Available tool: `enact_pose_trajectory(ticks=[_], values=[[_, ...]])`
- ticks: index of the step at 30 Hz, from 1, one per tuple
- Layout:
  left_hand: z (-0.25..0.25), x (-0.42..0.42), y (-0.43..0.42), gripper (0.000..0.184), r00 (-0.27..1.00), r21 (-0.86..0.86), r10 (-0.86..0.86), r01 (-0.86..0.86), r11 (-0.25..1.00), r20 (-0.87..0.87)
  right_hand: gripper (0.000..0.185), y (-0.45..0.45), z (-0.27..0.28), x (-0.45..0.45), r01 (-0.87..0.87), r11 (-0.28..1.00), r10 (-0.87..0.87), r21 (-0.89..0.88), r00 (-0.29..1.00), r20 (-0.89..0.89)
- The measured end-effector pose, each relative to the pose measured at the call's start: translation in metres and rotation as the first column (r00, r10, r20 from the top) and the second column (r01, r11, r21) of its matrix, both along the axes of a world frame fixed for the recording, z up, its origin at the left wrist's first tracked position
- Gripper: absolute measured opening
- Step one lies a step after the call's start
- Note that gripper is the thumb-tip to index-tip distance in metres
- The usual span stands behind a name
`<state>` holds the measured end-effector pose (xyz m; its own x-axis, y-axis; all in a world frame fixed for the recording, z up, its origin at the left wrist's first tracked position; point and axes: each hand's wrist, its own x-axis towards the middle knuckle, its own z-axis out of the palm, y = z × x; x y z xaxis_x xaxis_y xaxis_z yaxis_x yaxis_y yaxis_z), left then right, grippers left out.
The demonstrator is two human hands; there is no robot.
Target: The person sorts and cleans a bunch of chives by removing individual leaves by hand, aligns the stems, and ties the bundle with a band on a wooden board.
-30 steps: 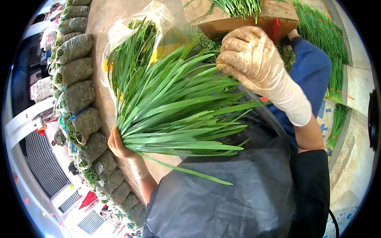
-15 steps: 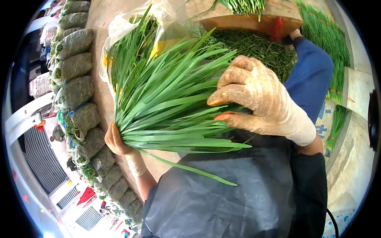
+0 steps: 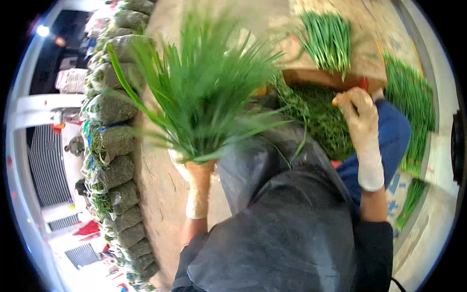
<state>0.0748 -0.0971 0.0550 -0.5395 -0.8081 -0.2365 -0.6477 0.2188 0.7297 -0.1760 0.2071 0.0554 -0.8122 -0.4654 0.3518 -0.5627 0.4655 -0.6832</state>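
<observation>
"What's the background at far left?"
"A bright room with striped shutters (image 3: 48,165), then one row of stuffed sacks (image 3: 121,168) left of the left grip (image 3: 194,168). I make it a dozen or so; they overlap too much for an exact count."

"Any room there?"
"Yes, a bare strip of floor (image 3: 155,204) runs between the sacks and that grip."

"And the left grip itself?"
"Closed round the base of one big leafy bunch (image 3: 209,97). The leaves fan up and out from it, badly blurred, so I can't count them. The edge of the black apron (image 3: 282,228) is just to its right."

"Between the two grips?"
"One heap of loose greens (image 3: 323,119), more towards the right grip (image 3: 361,114). Beyond it is one low wooden counter (image 3: 292,56), its near edge above the heap, with one bundle of trimmed stalks (image 3: 328,44) on top. Bare wood shows left of the bundle."

"The right grip?"
"Fingers bent and loosely parted, near the heap and below a red item (image 3: 363,82) at the counter's edge. One blue trouser leg (image 3: 396,131) is just beside it."

"Farther right?"
"Long green bundles (image 3: 413,107) packed along a pale ledge (image 3: 440,155), too close to count, and one smaller bundle (image 3: 411,202) lower down."
</observation>
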Motion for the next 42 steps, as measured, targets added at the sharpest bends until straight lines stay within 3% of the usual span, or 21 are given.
enact_pose_trajectory(ticks=[1,2,4,6,10,12,13,14,15,17,18,19,21,24,26,27,31,34,36,40,42], values=[[0.013,-0.017,0.021,0.038,0.986,0.185,0.016,0.015,0.983,-0.164,0.037,-0.005,-0.002,0.005,0.063,0.998,-0.062,0.016,0.998,-0.028],[0.012,-0.029,0.023,0.030,0.978,0.114,-0.192,0.200,0.973,-0.081,0.047,-0.007,-0.008,0.013,0.131,0.991,-0.130,0.028,0.990,-0.047],[0.023,-0.059,0.054,0.027,0.875,0.557,0.070,0.241,0.794,-0.479,0.068,-0.009,-0.016,0.029,-0.043,0.999,0.032,0.017,0.904,0.427],[0.015,-0.077,0.070,0.035,0.839,0.637,0.123,0.298,0.711,-0.529,0.086,-0.026,0.001,0.050,-0.225,0.958,0.267,-0.176,0.484,0.834],[0.011,-0.102,0.105,0.031,0.807,0.648,0.087,0.398,0.649,-0.584,0.102,-0.064,0.004,0.058,-0.318,0.882,0.465,-0.347,0.480,0.744],[-0.001,-0.107,0.124,0.032,0.772,0.477,0.054,0.335,0.813,-0.633,0.101,-0.076,0.008,0.052,-0.279,0.851,0.524,-0.446,0.502,0.688],[-0.029,-0.106,0.118,0.046,0.869,0.231,-0.289,0.401,0.886,-0.400,0.102,-0.082,0.008,0.050,-0.287,0.848,0.520,-0.446,0.612,0.595],[-0.054,-0.104,0.114,0.051,0.756,-0.346,-0.649,0.587,0.732,-0.089,0.103,-0.088,0.010,0.049,-0.299,0.842,0.511,-0.449,0.707,0.488],[-0.051,-0.109,0.115,0.056,0.744,-0.806,-0.610,0.523,0.278,0.273,0.100,-0.089,0.017,0.059,-0.208,0.914,0.384,-0.348,0.718,0.580],[-0.041,-0.106,0.105,0.071,0.646,-0.402,-0.758,0.674,0.620,-0.087,0.098,-0.095,0.005,0.056,-0.194,0.918,0.357,-0.345,0.784,0.508],[-0.024,-0.106,0.101,0.078,0.618,-0.128,-0.730,0.732,0.670,-0.291,0.096,-0.099,-0.012,0.055,-0.173,0.925,0.319,-0.338,0.836,0.446],[-0.015,-0.105,0.096,0.086,0.611,0.155,-0.630,0.766,0.624,-0.480,0.095,-0.100,-0.034,0.051,-0.208,0.944,0.304,-0.255,0.850,0.430],[-0.007,-0.113,0.077,0.096,0.586,0.259,-0.567,0.791,0.554,-0.579,0.096,-0.090,-0.028,0.054,-0.197,0.963,0.250,-0.183,0.904,0.346],[-0.003,-0.125,0.078,0.092,0.547,0.167,-0.528,0.780,0.603,-0.650,0.098,-0.084,-0.021,0.061,-0.244,0.940,0.250,-0.239,0.968,-0.002],[-0.017,-0.137,0.084,0.109,0.481,-0.199,-0.675,0.712,0.673,-0.560,0.100,-0.081,-0.025,0.064,-0.150,0.988,0.148,-0.037,0.987,-0.056],[-0.008,-0.140,0.097,0.099,0.473,-0.079,-0.509,0.672,0.737,-0.719,0.102,-0.079,-0.026,0.063,-0.143,0.988,0.137,-0.049,0.984,-0.112],[-0.007,-0.143,0.115,0.070,0.569,0.107,-0.344,0.614,0.782,-0.747,0.092,-0.078,-0.040,0.060,-0.111,0.984,0.082,-0.139,0.977,-0.196],[-0.022,-0.145,0.125,0.069,0.547,0.198,-0.208,0.591,0.782,-0.811,0.085,-0.078,-0.043,0.060,-0.059,0.994,0.038,-0.095,0.977,-0.209],[-0.026,-0.144,0.123,0.072,0.607,0.127,-0.312,0.569,0.812,-0.731,0.078,-0.075,-0.048,0.061,-0.065,0.998,0.064,-0.026,0.996,-0.055],[-0.023,-0.144,0.118,0.078,0.551,0.330,-0.049,0.565,0.756,-0.833,0.084,-0.067,-0.029,0.065,-0.145,0.985,0.134,-0.092,0.984,-0.118],[0.000,-0.142,0.111,0.076,0.573,0.307,-0.107,0.577,0.757,-0.813,0.093,-0.055,0.009,0.059,-0.250,0.944,0.271,0.217,0.959,-0.076]])
